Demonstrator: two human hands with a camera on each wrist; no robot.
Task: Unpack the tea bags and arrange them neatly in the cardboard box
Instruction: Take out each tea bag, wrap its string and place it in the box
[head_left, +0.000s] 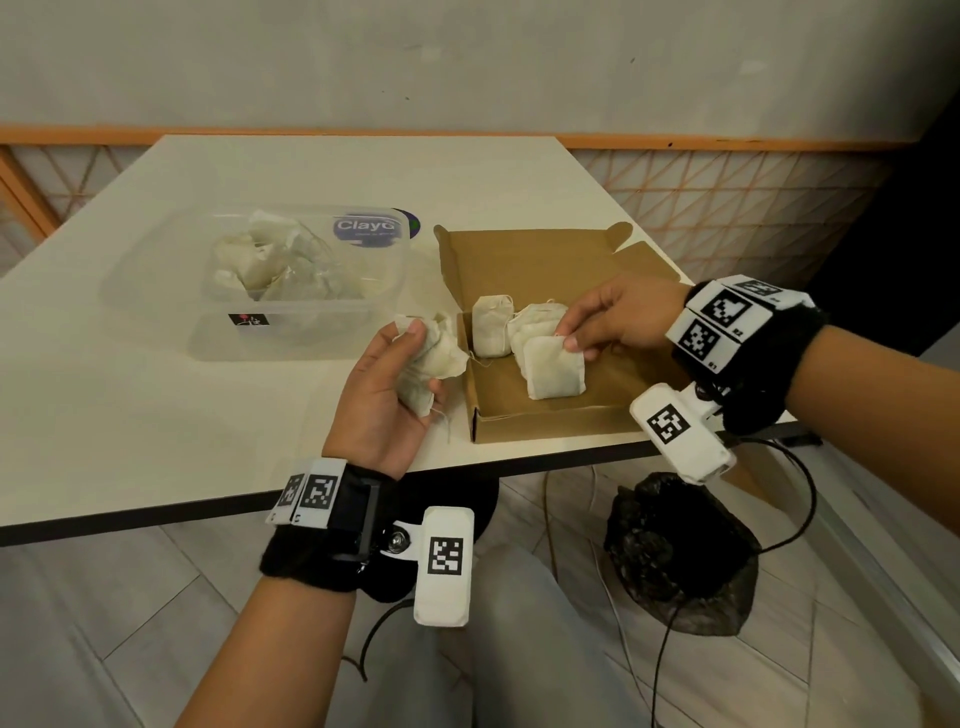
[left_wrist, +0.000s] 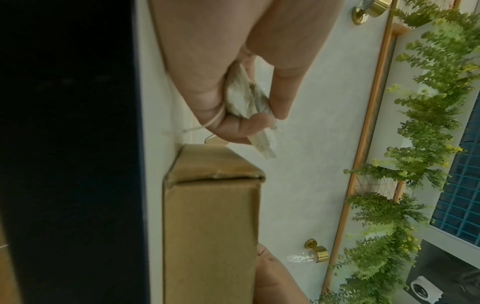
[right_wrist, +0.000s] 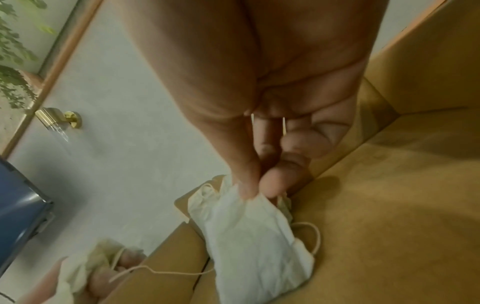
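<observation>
An open brown cardboard box (head_left: 519, 421) lies on the table, its lid folded back. Inside it several pale tea bags (head_left: 491, 325) lie in a row. My right hand (head_left: 571, 338) pinches the top edge of the nearest tea bag (head_left: 553, 366) inside the box; the right wrist view shows thumb and forefinger on that tea bag (right_wrist: 259, 236). My left hand (head_left: 410, 364), just left of the box, grips a crumpled bunch of tea bags (head_left: 434, 358), seen as a wad of tea bags (left_wrist: 244, 96) in the left wrist view, with strings trailing.
A clear plastic tub (head_left: 291, 280) holding more tea bags stands left of the box on the cream table (head_left: 104, 415). The table's front edge runs just below the box. A black bag (head_left: 680, 551) sits on the floor beneath.
</observation>
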